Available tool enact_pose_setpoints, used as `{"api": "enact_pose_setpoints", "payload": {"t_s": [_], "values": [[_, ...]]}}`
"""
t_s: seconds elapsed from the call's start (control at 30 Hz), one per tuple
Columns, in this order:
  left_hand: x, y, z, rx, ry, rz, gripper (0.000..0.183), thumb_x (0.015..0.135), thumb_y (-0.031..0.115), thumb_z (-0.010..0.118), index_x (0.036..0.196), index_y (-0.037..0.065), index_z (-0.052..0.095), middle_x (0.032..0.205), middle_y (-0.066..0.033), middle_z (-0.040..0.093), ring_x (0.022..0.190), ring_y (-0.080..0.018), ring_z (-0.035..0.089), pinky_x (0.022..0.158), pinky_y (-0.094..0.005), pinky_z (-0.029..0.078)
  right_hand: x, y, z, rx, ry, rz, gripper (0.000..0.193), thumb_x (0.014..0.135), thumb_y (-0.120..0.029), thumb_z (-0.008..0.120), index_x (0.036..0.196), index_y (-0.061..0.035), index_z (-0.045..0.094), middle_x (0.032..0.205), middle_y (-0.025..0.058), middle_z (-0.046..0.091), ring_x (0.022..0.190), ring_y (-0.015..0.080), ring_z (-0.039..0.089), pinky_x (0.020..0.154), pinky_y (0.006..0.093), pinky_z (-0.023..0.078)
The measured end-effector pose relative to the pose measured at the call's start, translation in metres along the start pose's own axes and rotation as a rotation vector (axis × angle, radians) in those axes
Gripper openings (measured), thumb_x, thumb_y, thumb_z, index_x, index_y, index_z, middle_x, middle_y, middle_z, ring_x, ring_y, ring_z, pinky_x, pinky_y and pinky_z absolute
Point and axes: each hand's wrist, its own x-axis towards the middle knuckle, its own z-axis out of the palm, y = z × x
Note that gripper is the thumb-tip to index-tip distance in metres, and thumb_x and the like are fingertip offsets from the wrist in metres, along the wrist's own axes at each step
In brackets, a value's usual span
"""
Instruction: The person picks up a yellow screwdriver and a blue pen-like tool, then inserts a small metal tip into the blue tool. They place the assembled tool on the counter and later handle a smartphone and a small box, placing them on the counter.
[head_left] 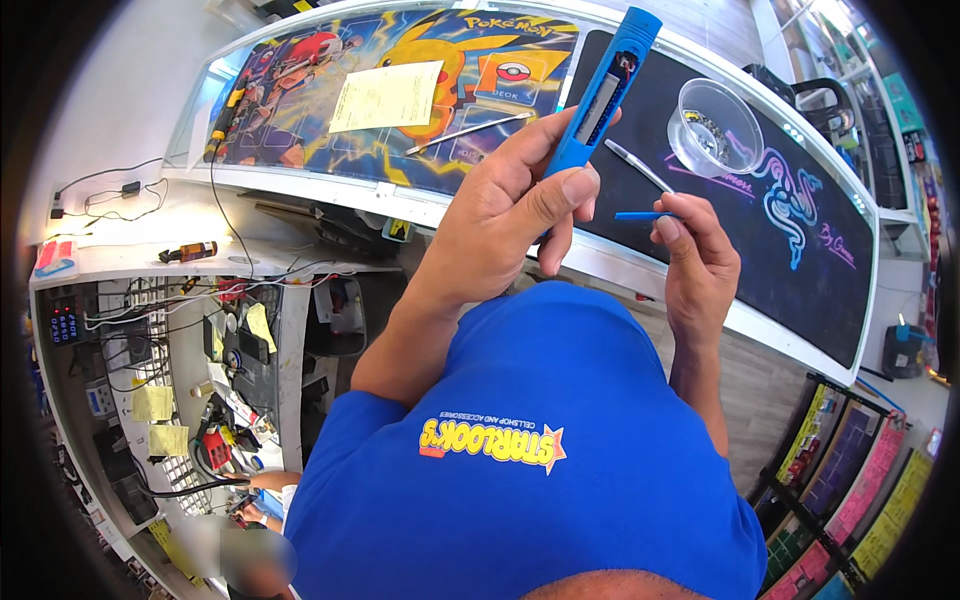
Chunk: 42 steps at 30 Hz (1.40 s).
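My left hand (pixel 505 205) grips a long blue tool body (pixel 603 90), tilted up to the right, with an open slot showing a grey insert. My right hand (pixel 698 255) pinches a small thin blue strip (pixel 640 215) between thumb and fingers, just right of the tool's lower end. Both hands are above the counter edge, over a black desk mat (pixel 760 230). A thin silver pen-like tool (pixel 638 166) lies on the mat behind the hands.
A clear round plastic cup (pixel 715 125) with small metal bits sits on the black mat. A colourful cartoon mat (pixel 340 60) holds a paper sheet (pixel 388 96) and a metal rod (pixel 470 132). A cluttered workbench (pixel 190 380) lies lower left, where another person's hand shows.
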Motion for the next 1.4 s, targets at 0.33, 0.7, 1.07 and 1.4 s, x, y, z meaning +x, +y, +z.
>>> {"api": "enact_pose_setpoints", "payload": {"t_s": [0.33,0.7,1.07,1.4], "values": [[-0.017,0.006,-0.003,-0.104,-0.09,-0.022,0.059,0.107,0.022,0.063,0.157,0.0,0.041,0.093,-0.0055,0.061,0.054,-0.0053,0.055,0.052,-0.0192,0.044,0.01,-0.035,0.009,0.08,-0.053,-0.128,0.034,0.097,-0.001,0.071,0.131,0.0012,0.069,0.117,0.0132,0.069,0.107,0.0172,0.066,0.086,0.0279,0.054],[-0.024,0.005,-0.003,-0.08,-0.085,0.013,0.063,0.103,0.016,0.068,0.158,0.001,0.041,0.101,-0.004,0.062,0.075,-0.0059,0.057,0.066,-0.0201,0.048,0.012,-0.045,0.017,0.016,-0.087,-0.215,0.032,0.098,-0.001,0.071,0.129,0.0025,0.069,0.117,0.0137,0.069,0.108,0.0176,0.068,0.09,0.0284,0.056],[-0.02,-0.004,-0.004,-0.09,-0.087,0.025,0.062,0.104,0.015,0.068,0.158,0.001,0.041,0.102,-0.0047,0.063,0.077,-0.0072,0.057,0.069,-0.0225,0.05,0.015,-0.046,0.018,0.092,-0.12,-0.2,0.024,0.099,0.001,0.068,0.123,0.0032,0.067,0.123,0.0158,0.068,0.11,0.0187,0.068,0.089,0.0301,0.057],[-0.012,0.0,0.005,0.02,-0.043,-0.018,0.064,0.108,0.031,0.058,0.157,-0.004,0.037,0.088,-0.0007,0.053,0.061,-0.0036,0.043,0.056,-0.0184,0.036,0.026,-0.059,0.035,0.146,0.012,-0.12,0.025,0.097,0.001,0.072,0.122,0.0037,0.068,0.106,0.0115,0.074,0.093,0.0158,0.071,0.084,0.0291,0.059]]}}
